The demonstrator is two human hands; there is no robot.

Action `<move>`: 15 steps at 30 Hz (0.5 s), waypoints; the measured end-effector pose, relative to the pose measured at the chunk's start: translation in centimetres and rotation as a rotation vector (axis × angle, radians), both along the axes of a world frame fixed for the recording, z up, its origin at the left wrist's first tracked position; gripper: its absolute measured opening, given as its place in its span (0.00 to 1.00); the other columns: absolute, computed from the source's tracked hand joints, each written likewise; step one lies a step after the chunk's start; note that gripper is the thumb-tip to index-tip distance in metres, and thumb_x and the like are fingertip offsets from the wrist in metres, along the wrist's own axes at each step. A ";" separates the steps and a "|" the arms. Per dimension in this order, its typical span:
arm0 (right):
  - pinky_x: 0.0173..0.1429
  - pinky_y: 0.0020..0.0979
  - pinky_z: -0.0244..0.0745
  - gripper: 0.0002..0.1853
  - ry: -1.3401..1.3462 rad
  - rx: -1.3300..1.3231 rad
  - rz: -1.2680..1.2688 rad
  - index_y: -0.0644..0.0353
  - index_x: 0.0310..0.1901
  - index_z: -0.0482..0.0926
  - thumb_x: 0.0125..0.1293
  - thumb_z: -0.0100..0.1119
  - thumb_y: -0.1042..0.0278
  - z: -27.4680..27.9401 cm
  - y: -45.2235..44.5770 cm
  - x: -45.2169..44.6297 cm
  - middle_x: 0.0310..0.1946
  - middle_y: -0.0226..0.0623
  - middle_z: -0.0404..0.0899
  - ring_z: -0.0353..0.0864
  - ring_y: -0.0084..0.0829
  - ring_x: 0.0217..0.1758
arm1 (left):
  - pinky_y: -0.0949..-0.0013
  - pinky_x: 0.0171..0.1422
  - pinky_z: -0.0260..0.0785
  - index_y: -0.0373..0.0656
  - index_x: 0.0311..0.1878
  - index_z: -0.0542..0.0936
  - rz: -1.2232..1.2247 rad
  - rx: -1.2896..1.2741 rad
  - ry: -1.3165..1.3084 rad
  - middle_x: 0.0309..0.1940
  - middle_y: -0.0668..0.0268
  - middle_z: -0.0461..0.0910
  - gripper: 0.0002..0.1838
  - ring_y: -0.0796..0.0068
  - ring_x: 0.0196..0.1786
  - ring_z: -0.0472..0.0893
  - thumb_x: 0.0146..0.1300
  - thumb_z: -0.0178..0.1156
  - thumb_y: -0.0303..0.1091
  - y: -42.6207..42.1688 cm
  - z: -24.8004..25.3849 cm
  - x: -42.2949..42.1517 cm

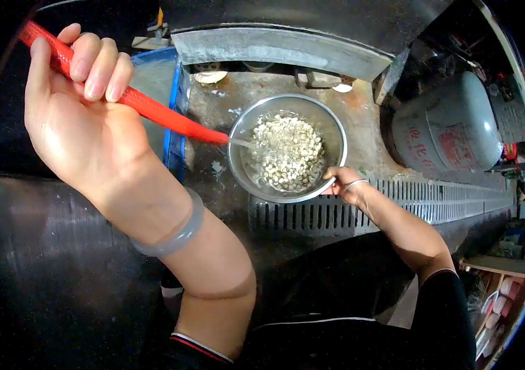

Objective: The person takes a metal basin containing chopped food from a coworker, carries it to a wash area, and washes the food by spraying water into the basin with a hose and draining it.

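My left hand [87,105] is raised at the upper left, its fingers wrapped round a red hose [170,121]. The hose slants down to the right, and water runs from its end over the rim of a round metal bowl [236,111]. Many small pale pieces [287,151], whitish with some darker ones, lie in water inside the bowl. At the bowl's lower right rim, my right hand [344,183] grips the edge with its thumb on the rim. Its other fingers are partly hidden under the bowl.
A slotted metal drain grate [423,200] runs along the floor to the right. At the right stands a grey gas cylinder [447,126]. A blue-edged container [180,105] is behind the hose, and a metal panel [281,49] spans the back above some blocks [323,80].
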State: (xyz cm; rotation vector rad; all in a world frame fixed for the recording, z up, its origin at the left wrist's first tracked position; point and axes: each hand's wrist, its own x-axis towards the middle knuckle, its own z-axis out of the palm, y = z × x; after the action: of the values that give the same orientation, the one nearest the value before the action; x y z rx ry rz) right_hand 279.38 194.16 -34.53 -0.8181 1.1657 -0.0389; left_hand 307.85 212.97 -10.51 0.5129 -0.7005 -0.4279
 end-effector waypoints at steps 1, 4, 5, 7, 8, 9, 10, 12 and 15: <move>0.35 0.33 0.79 0.09 0.009 -0.004 0.013 0.71 0.32 0.68 0.50 0.49 0.75 0.3 -0.1 -0.1 0.26 0.43 0.73 0.78 0.34 0.27 | 0.78 0.19 0.48 0.34 0.32 0.66 0.000 0.002 0.001 0.16 0.70 0.56 0.11 0.83 0.17 0.55 0.60 0.44 0.34 0.0 -0.1 0.1; 0.37 0.32 0.78 0.11 0.023 -0.011 0.030 0.72 0.35 0.67 0.50 0.48 0.75 0.2 -0.3 -0.3 0.28 0.44 0.74 0.78 0.34 0.29 | 0.79 0.19 0.48 0.34 0.32 0.66 -0.016 -0.004 -0.007 0.16 0.70 0.56 0.11 0.83 0.17 0.55 0.60 0.43 0.34 0.0 -0.3 0.5; 0.37 0.32 0.78 0.11 0.026 -0.012 0.033 0.72 0.35 0.67 0.50 0.48 0.75 -0.1 -0.5 -0.5 0.28 0.44 0.74 0.78 0.34 0.29 | 0.79 0.19 0.48 0.33 0.32 0.66 -0.033 -0.013 -0.013 0.16 0.70 0.56 0.11 0.83 0.17 0.55 0.60 0.43 0.34 0.0 -0.4 0.6; 0.37 0.32 0.78 0.11 0.031 -0.008 0.034 0.73 0.36 0.67 0.50 0.49 0.75 -0.8 -0.9 -0.9 0.28 0.44 0.74 0.78 0.34 0.29 | 0.79 0.19 0.48 0.33 0.32 0.66 -0.029 -0.014 -0.017 0.16 0.70 0.56 0.11 0.83 0.17 0.55 0.60 0.43 0.34 0.0 -0.5 0.8; 0.37 0.32 0.78 0.12 0.034 -0.006 0.035 0.73 0.36 0.67 0.50 0.49 0.75 -0.8 -0.8 -0.8 0.28 0.44 0.74 0.78 0.35 0.29 | 0.79 0.19 0.48 0.33 0.32 0.66 -0.009 -0.007 -0.014 0.16 0.70 0.56 0.11 0.83 0.17 0.55 0.60 0.43 0.34 -0.1 -0.5 0.9; 0.36 0.32 0.79 0.12 0.048 -0.009 0.031 0.73 0.36 0.67 0.50 0.49 0.76 -0.7 -0.9 -1.0 0.28 0.44 0.74 0.78 0.35 0.28 | 0.79 0.19 0.48 0.33 0.32 0.66 0.013 0.002 -0.015 0.16 0.70 0.56 0.11 0.83 0.17 0.55 0.60 0.43 0.34 -0.2 -0.4 0.7; 0.36 0.32 0.79 0.12 0.063 -0.014 0.026 0.73 0.36 0.67 0.50 0.48 0.76 -0.6 -0.9 -1.0 0.28 0.44 0.74 0.78 0.35 0.28 | 0.79 0.19 0.48 0.33 0.32 0.66 0.026 0.010 -0.010 0.16 0.70 0.56 0.11 0.83 0.17 0.55 0.60 0.43 0.34 -0.2 -0.4 0.7; 0.36 0.32 0.79 0.11 0.073 -0.019 0.027 0.74 0.35 0.67 0.50 0.48 0.76 -0.7 -0.9 -1.0 0.27 0.44 0.74 0.78 0.35 0.27 | 0.79 0.19 0.48 0.33 0.32 0.66 0.052 0.026 -0.002 0.15 0.70 0.56 0.11 0.83 0.17 0.56 0.60 0.43 0.34 -0.1 -0.5 0.8; 0.36 0.33 0.79 0.11 0.048 -0.012 0.032 0.74 0.34 0.67 0.49 0.49 0.76 -1.1 -1.2 -1.7 0.26 0.44 0.74 0.78 0.35 0.26 | 0.79 0.20 0.48 0.33 0.32 0.67 -0.008 0.001 -0.033 0.16 0.70 0.56 0.11 0.83 0.17 0.55 0.60 0.43 0.34 0.0 -0.6 1.0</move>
State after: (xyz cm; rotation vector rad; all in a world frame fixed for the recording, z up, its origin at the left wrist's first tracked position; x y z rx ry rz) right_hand 277.71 192.94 -35.60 -0.8525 1.1987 -0.0001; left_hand 308.81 212.93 -11.08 0.5189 -0.7341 -0.4275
